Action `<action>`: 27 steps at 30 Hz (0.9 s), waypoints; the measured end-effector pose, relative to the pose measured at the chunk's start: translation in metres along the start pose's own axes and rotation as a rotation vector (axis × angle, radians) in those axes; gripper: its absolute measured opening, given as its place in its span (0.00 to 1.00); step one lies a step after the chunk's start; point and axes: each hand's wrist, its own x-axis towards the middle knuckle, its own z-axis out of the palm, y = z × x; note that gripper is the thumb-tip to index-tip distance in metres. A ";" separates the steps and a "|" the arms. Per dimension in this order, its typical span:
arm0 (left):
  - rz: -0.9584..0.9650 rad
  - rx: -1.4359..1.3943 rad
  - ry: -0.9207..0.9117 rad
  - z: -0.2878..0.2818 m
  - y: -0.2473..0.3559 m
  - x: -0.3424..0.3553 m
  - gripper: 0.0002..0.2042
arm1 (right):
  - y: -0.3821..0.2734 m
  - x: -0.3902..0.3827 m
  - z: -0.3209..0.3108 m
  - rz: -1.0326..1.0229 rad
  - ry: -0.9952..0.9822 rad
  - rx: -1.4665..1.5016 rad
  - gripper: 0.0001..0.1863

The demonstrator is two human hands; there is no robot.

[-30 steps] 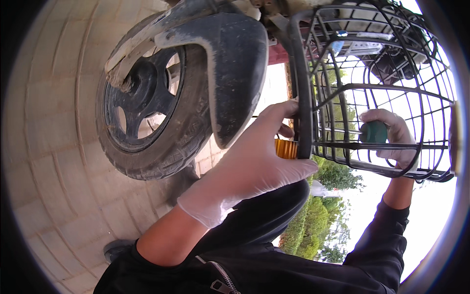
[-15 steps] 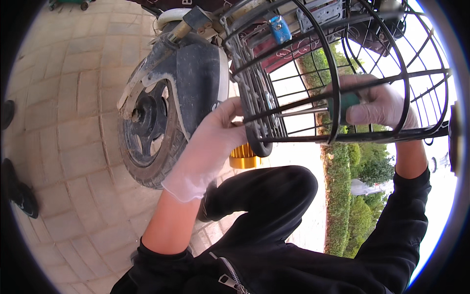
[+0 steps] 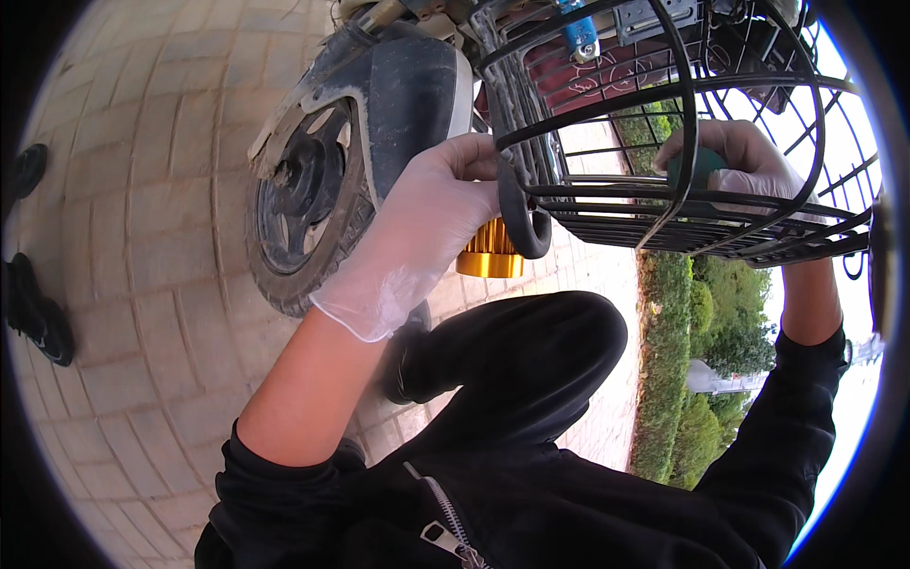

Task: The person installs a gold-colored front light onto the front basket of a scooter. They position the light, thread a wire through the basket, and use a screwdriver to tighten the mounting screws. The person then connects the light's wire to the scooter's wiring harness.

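My right hand, in a thin translucent glove, is closed round the green handle of a screwdriver among the bars of a black wire basket. The screwdriver's shaft runs left toward the basket's base; its tip is hard to make out. My left hand, gloved the same way, is pinched against the underside of that base. Its fingertips are hidden, and so is whatever they grip. Just beside them, below the base, is a gold ribbed metal cylinder, perhaps a lamp housing, partly covered by the basket's dark rim.
A scooter's front wheel and dusty dark fender stand left of the basket. A blue padlock-like piece hangs near the top. My bent knee is below the basket. Another person's dark shoe rests on the paving at far left.
My view has shifted, so the basket and scooter sit higher and farther right. The basket's bars appear at a different angle. Both hands keep their places, the right still gripping the screwdriver.
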 end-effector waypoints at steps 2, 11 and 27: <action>-0.003 0.001 0.010 0.000 0.001 -0.001 0.14 | 0.001 -0.001 0.001 0.074 0.025 -0.004 0.40; -0.036 0.055 0.030 0.001 0.001 0.002 0.11 | -0.011 -0.014 -0.004 0.194 0.211 -0.062 0.46; -0.068 -0.068 0.062 0.009 0.001 0.001 0.11 | 0.125 -0.241 0.043 -0.473 0.618 0.616 0.30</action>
